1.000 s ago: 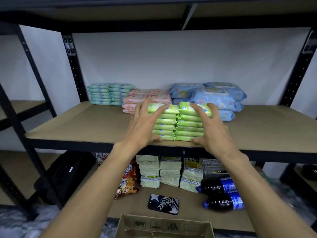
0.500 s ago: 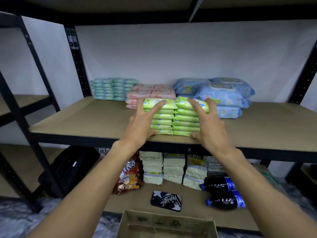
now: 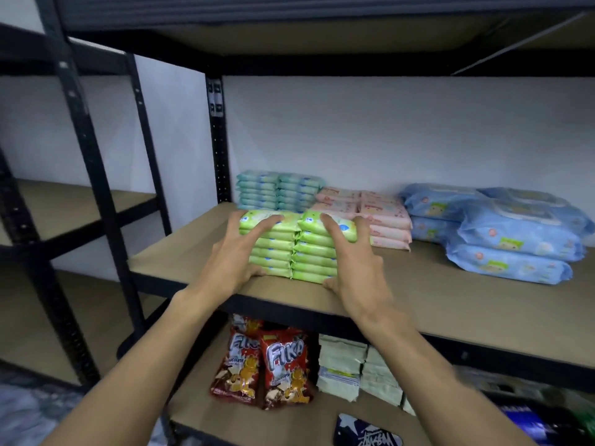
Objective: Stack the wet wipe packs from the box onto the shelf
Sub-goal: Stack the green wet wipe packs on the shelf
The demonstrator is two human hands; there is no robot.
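Note:
Two side-by-side stacks of green wet wipe packs (image 3: 289,249) stand on the brown shelf (image 3: 434,284), near its front edge. My left hand (image 3: 235,255) clasps the left stack, fingers spread over its top pack and thumb at its base. My right hand (image 3: 351,265) clasps the right stack the same way. Behind them are stacks of teal packs (image 3: 277,194) and pink packs (image 3: 376,214), and to the right large blue packs (image 3: 502,233). The box is out of view.
A black upright post (image 3: 219,140) marks the shelf's back left corner. On the lower shelf lie red snack bags (image 3: 267,365), pale green pouches (image 3: 354,368), a dark phone case (image 3: 367,436) and bottles at the right. Another rack (image 3: 80,201) stands at the left.
Both hands have slid the two green stacks leftward along the shelf, from in front of the blue packs to in front of the teal and pink ones. The view has swung; the box left it.

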